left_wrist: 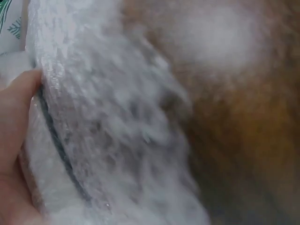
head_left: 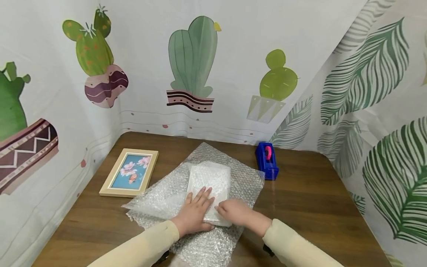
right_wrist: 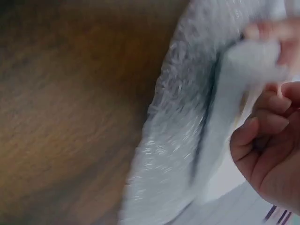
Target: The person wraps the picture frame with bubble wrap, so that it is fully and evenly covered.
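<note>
A flat, rectangular package [head_left: 213, 176] wrapped in bubble wrap lies in the middle of the table. Under it spreads a larger sheet of bubble wrap [head_left: 245, 174], turned cornerwise. My left hand [head_left: 197, 215] rests with spread fingers on the package's lower left part, its thumb along the near edge. In the left wrist view the thumb [left_wrist: 26, 89] touches the package's side. Fingers curled in, my right hand [head_left: 238, 212] is at the package's lower right edge. Nothing shows inside those curled fingers [right_wrist: 274, 122] in the right wrist view.
A wooden picture frame [head_left: 146, 170] with a pink flower picture lies left of the wrap. At the back right stands a blue tape dispenser [head_left: 268, 170] with a pink core. Behind the brown table [head_left: 307, 207] hangs a cactus-print cloth [head_left: 146, 74].
</note>
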A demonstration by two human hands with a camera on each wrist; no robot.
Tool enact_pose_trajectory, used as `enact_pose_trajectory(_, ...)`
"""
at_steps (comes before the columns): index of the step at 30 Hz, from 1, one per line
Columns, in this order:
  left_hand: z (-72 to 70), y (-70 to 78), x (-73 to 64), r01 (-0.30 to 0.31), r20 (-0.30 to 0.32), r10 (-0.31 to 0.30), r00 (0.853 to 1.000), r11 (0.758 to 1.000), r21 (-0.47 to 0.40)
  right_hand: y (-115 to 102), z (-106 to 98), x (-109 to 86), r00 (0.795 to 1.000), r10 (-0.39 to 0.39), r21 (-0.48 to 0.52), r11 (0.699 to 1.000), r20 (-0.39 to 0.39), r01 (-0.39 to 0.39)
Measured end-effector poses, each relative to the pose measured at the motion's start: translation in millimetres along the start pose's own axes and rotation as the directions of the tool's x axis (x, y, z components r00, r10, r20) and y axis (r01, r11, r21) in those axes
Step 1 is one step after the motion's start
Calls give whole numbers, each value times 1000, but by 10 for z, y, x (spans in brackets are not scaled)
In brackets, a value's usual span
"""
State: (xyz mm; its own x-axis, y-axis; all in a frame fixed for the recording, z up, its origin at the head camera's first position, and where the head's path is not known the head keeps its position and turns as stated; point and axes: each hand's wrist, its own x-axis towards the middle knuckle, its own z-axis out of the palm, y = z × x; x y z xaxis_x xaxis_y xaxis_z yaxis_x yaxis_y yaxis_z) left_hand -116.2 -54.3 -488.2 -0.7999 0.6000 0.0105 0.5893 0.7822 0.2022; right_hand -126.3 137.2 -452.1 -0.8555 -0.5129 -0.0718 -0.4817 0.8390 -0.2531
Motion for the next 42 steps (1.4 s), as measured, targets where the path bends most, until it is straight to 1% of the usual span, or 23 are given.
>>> enact_pose_trajectory(1, 5, 11, 2, 2, 0, -2, 1000, 1000, -6, 49, 9, 32, 998, 29, 29, 999, -55, -27)
enact_pose_trajectory(2, 10, 19, 5, 5, -1, -5, 1000, 1000, -12, 92, 27, 72, 992, 59, 37, 998, -112, -55)
enact_pose_trajectory(4, 19, 29, 8, 11, 0, -11, 1000, 1000, -14, 156, 71, 166, 972, 110, 8, 994, -207, -111)
enact_pose_trajectory(5, 20, 32, 9, 12, -1, -12, 1000, 1000, -6, 181, 99, 218, 966, 127, -20, 991, -226, -135)
enact_pose_trajectory(6, 23, 33, 7, 13, 0, -13, 1000, 1000, -1, 202, 126, 271, 965, 134, -49, 988, -225, -149)
enact_pose_trajectory(7, 23, 33, 2, 13, 4, -13, 1000, 1000, 3, 221, 149, 327, 969, 139, -82, 984, -205, -158)
enact_pose_trajectory(9, 25, 32, -13, 9, 17, -9, 1000, 1000, 6, 253, 191, 423, 981, 149, -94, 982, -125, -161)
enact_pose_trajectory(11, 23, 32, -28, -2, 23, 2, 1000, 1000, 0, 287, 224, 496, 988, 147, -103, 983, -51, -152)
enact_pose_trajectory(15, 36, 25, -40, -10, 23, 11, 1000, 1000, -22, 331, 253, 564, 991, 131, -126, 984, 33, -126)
enact_pose_trajectory(17, 52, 19, -38, -5, 22, 6, 1000, 1000, -24, 338, 257, 577, 991, 125, -141, 983, 57, -116)
enact_pose_trajectory(22, 75, 20, -30, 10, 21, -10, 1000, 1000, -6, 307, 254, 586, 988, 136, -150, 981, 74, -124)
enact_pose_trajectory(28, 53, 36, -29, 8, 25, -9, 1000, 997, 72, 235, 286, 584, 985, 170, -157, 974, 39, -162)
enact_pose_trajectory(30, 46, 39, -30, 4, 25, -6, 1000, 996, 92, 200, 306, 568, 983, 183, -141, 974, 21, -178)
enact_pose_trajectory(32, 51, 39, -30, -2, 20, 0, 1000, 995, 104, 162, 332, 552, 981, 192, -102, 976, 4, -191)
enact_pose_trajectory(35, 63, 36, -30, -2, -4, 2, 1000, 996, 88, 110, 361, 538, 977, 212, -49, 976, -10, -212)
enact_pose_trajectory(37, 75, 26, -30, 0, -28, 2, 1000, 998, 64, 86, 374, 542, 973, 229, -36, 973, -7, -229)
enact_pose_trajectory(39, 76, 12, -38, -1, -45, 3, 999, 999, 41, 74, 379, 551, 970, 243, -49, 969, -7, -243)
enact_pose_trajectory(42, 48, -32, -96, -9, -30, 10, 999, 999, 36, 66, 378, 563, 967, 253, -72, 965, -1, -253)
